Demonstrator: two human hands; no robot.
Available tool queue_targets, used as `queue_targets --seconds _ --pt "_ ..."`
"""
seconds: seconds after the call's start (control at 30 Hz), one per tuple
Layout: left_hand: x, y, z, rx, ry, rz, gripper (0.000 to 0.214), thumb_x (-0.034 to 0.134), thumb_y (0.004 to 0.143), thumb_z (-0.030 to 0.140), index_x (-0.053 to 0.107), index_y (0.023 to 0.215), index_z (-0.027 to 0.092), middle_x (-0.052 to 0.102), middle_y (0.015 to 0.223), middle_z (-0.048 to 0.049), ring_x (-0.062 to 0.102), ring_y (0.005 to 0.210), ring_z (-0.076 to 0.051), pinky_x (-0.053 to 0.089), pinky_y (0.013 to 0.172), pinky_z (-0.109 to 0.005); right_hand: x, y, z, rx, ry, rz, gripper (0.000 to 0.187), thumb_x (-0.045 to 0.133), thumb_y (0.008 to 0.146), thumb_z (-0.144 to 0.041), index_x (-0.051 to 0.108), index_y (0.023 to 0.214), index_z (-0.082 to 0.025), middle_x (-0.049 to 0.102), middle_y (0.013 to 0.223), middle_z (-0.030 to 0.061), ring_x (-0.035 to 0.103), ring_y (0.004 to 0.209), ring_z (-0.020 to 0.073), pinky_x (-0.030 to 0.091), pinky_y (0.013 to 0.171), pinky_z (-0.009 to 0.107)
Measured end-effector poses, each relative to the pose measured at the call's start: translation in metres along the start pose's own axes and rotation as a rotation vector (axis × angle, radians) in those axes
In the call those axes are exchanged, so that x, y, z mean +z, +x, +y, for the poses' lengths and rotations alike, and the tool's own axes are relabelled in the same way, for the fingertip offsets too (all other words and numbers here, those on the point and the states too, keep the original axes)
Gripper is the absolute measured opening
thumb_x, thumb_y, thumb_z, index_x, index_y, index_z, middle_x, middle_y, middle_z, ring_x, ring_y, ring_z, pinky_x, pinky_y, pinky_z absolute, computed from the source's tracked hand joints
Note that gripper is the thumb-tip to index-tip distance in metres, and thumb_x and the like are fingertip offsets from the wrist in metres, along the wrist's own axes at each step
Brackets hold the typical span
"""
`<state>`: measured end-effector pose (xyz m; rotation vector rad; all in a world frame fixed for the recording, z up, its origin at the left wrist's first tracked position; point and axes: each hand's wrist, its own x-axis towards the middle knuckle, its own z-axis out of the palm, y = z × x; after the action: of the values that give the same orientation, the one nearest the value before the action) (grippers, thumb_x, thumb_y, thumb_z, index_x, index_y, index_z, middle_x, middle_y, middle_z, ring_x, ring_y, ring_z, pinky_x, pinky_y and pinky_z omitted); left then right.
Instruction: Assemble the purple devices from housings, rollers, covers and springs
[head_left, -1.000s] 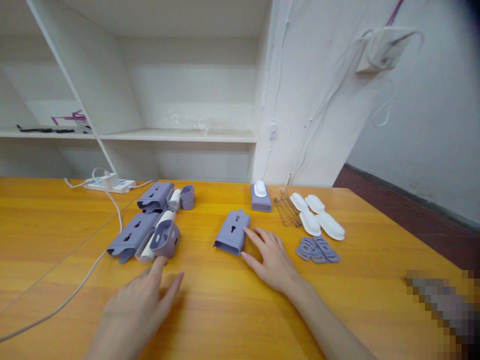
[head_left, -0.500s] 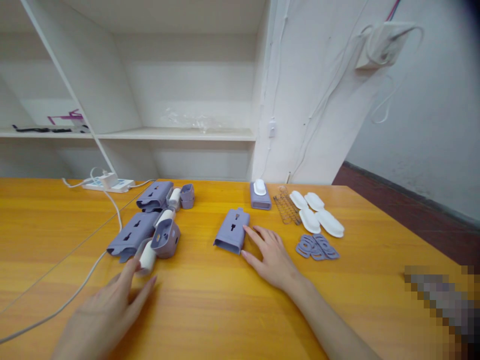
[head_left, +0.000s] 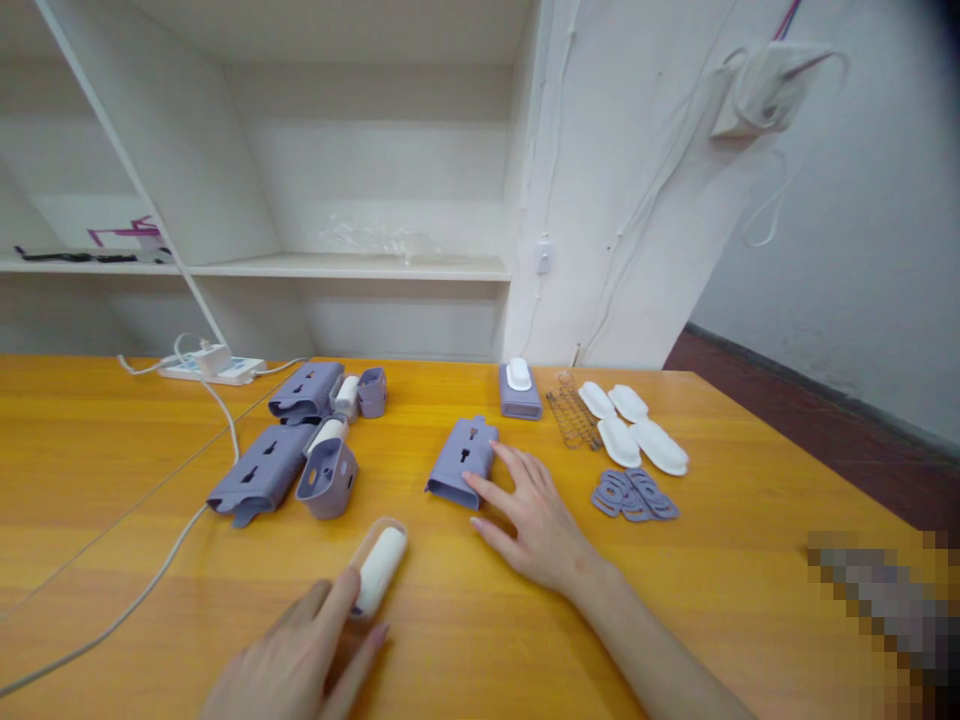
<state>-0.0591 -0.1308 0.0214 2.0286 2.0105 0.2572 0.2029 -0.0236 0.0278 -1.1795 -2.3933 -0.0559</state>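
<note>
My left hand (head_left: 300, 660) is at the bottom of the view, thumb and fingers pinching the near end of a white cylinder in a clear sleeve (head_left: 379, 567), which lies on the wooden table (head_left: 112, 470). My right hand (head_left: 532, 525) rests flat with fingers spread, fingertips touching the right side of a lilac plastic housing (head_left: 459, 462) in the table's middle. Two more lilac housings (head_left: 259, 475) and a lilac cup-shaped piece (head_left: 326, 478) lie to the left.
At the back sits a lilac part with a white cap (head_left: 519, 388). Right of it are wire springs (head_left: 574, 415), several white oval caps (head_left: 634, 430) and flat lilac gaskets (head_left: 634, 495). A power strip (head_left: 210, 368) and its white cable (head_left: 150, 580) lie left.
My left hand reached to the lilac pieces, took the white cylinder and drew it toward me and rightward. My right hand shifted slightly onto the middle housing.
</note>
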Motion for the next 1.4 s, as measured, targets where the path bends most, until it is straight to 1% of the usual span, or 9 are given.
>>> queue_targets --seconds 0.07,0.2,0.37,0.5,0.67,0.87,1.1,1.17,1.4 --pt "-0.008 0.018 0.02 0.023 0.08 -0.003 0.038 0.029 0.089 0.043 0.047 0.118 0.025 0.064 0.097 -0.0084 0.064 0.085 -0.025 0.049 0.071 -0.036 0.003 0.001 0.002 0.037 -0.011 0.02 0.044 0.053 0.084 -0.036 0.049 0.128 -0.032 0.031 0.143 0.0082 0.031 0.128 0.0287 0.027 0.103 0.049" --pt "-0.017 0.058 0.044 0.054 0.276 0.072 0.033 0.028 0.091 0.035 0.048 0.113 0.021 0.062 0.089 -0.0083 0.063 0.08 -0.025 0.045 0.063 -0.032 0.012 0.002 0.009 0.113 -0.036 0.075 0.043 0.051 0.085 -0.033 0.05 0.128 -0.028 0.038 0.138 0.0107 0.036 0.124 0.0288 0.03 0.101 0.049" --pt "-0.011 0.104 0.05 0.064 0.353 0.247 0.039 0.028 0.091 0.044 0.046 0.114 0.018 0.058 0.09 -0.0105 0.059 0.084 -0.026 0.043 0.06 -0.029 0.021 0.002 0.016 0.247 -0.067 0.138 0.042 0.046 0.085 -0.027 0.05 0.127 -0.024 0.042 0.132 0.0131 0.04 0.12 0.0288 0.033 0.099 0.049" --pt "-0.006 0.125 0.052 0.068 0.365 0.383 0.038 0.028 0.092 0.041 0.048 0.113 0.017 0.054 0.094 -0.0116 0.054 0.09 -0.025 0.042 0.062 -0.029 0.027 0.0 0.025 0.362 -0.065 0.191 0.044 0.044 0.083 -0.018 0.05 0.127 -0.022 0.043 0.13 0.0134 0.041 0.119 0.0291 0.035 0.098 0.048" --pt "-0.005 0.126 0.044 0.198 0.423 0.484 0.032 0.033 0.091 0.035 0.055 0.105 0.016 0.053 0.093 -0.0111 0.049 0.091 -0.025 0.039 0.075 -0.034 0.033 -0.002 0.033 0.445 -0.03 0.238 0.052 0.042 0.077 -0.009 0.05 0.127 -0.022 0.043 0.13 0.0127 0.044 0.117 0.0293 0.039 0.095 0.047" --pt "-0.004 0.123 0.04 0.449 0.362 0.455 0.027 0.04 0.089 0.035 0.058 0.095 0.015 0.054 0.103 -0.0115 0.047 0.092 -0.025 0.035 0.078 -0.037 0.032 0.0 0.031 0.462 -0.032 0.198 0.048 0.044 0.08 -0.016 0.049 0.127 -0.018 0.043 0.13 0.0141 0.044 0.117 0.0301 0.039 0.095 0.048" --pt "-0.004 0.122 0.043 0.224 0.302 0.511 0.056 0.051 0.077 0.059 0.054 0.109 0.014 0.051 0.103 -0.0139 0.045 0.097 -0.03 0.032 0.083 -0.042 0.033 -0.001 0.032 0.449 -0.019 0.222 0.045 0.044 0.082 -0.02 0.05 0.127 -0.019 0.044 0.129 0.0139 0.045 0.116 0.0298 0.039 0.095 0.049" --pt "-0.003 0.123 0.041 0.18 0.287 0.488 0.056 0.051 0.076 0.06 0.054 0.109 0.014 0.051 0.102 -0.0138 0.045 0.098 -0.031 0.032 0.083 -0.042 0.034 -0.001 0.033 0.442 -0.015 0.232 0.045 0.044 0.082 -0.02 0.049 0.127 -0.02 0.044 0.129 0.0135 0.045 0.116 0.0296 0.039 0.095 0.049" --pt "0.002 0.127 0.034 0.228 0.104 0.475 0.052 0.06 0.069 0.052 0.049 0.102 0.014 0.049 0.1 -0.0098 0.046 0.093 -0.027 0.037 0.08 -0.039 0.034 -0.001 0.033 0.439 -0.027 0.215 0.045 0.044 0.082 -0.021 0.049 0.127 -0.019 0.043 0.129 0.014 0.045 0.116 0.0296 0.039 0.096 0.048"
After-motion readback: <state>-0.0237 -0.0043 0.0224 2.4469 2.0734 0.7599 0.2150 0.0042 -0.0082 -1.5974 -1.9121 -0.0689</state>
